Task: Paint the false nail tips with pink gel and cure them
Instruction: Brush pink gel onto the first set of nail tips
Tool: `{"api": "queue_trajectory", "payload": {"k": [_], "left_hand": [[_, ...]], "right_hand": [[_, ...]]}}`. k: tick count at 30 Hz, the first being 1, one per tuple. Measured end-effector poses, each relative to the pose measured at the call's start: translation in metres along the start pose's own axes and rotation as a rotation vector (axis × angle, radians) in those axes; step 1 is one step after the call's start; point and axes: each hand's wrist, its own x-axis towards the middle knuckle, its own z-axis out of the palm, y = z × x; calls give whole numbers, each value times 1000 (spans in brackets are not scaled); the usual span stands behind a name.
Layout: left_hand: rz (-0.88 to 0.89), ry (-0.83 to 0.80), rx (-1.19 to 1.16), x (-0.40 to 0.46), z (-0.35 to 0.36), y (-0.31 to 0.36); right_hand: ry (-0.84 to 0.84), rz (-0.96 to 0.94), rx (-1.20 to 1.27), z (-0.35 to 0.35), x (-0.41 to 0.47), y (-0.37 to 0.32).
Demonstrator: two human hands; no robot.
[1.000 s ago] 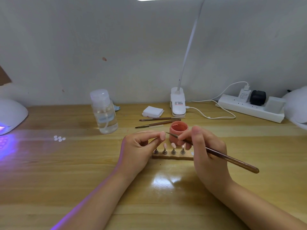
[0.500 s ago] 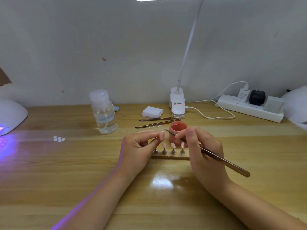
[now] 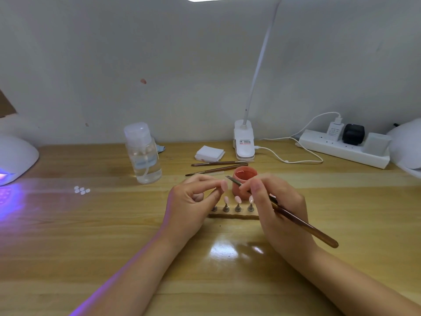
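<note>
My left hand (image 3: 193, 201) pinches a thin peg carrying a pink nail tip (image 3: 224, 185) between thumb and forefinger. My right hand (image 3: 275, 206) grips a brown-handled gel brush (image 3: 298, 222) like a pen. The brush's tip lies just right of the held nail tip, in front of the open pink gel jar (image 3: 245, 179). Below the hands a wooden strip (image 3: 234, 216) carries a row of metal pegs with pink nail tips (image 3: 237, 199). My thumb partly hides its leftmost peg. A curing lamp (image 3: 13, 158) glows violet at the far left.
A clear liquid bottle (image 3: 143, 153) stands left of centre, with several loose white tips (image 3: 82, 190) beside it. Cotton pads (image 3: 209, 153), two spare brushes (image 3: 218, 164) and a clip lamp (image 3: 243, 142) lie behind the jar. A power strip (image 3: 341, 149) runs along the back right.
My right hand has shifted slightly left and the brush handle's rear end has swung down. The brush tip has risen a little beside the held nail tip. My left hand has stayed put.
</note>
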Motion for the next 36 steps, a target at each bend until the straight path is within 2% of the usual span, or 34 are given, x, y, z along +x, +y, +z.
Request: {"api": "queue_trajectory", "payload": {"k": [3, 7, 12, 20, 29, 36], "left_hand": [[-13, 4, -16, 0, 0, 1], [-30, 23, -10, 0, 0, 1], [-12, 26, 2, -1, 0, 4], [52, -1, 34, -2, 0, 2], [86, -52, 28, -1, 1, 0], [104, -84, 20, -1, 0, 0]], "right_hand": [[-29, -12, 17, -1, -1, 0], [12, 23, 133, -6, -3, -2], [73, 161, 233, -8, 0, -2], [-96, 119, -53, -9, 5, 3], [-182, 145, -11, -3, 6, 3], [-176, 105, 3, -4, 8, -1]]}}
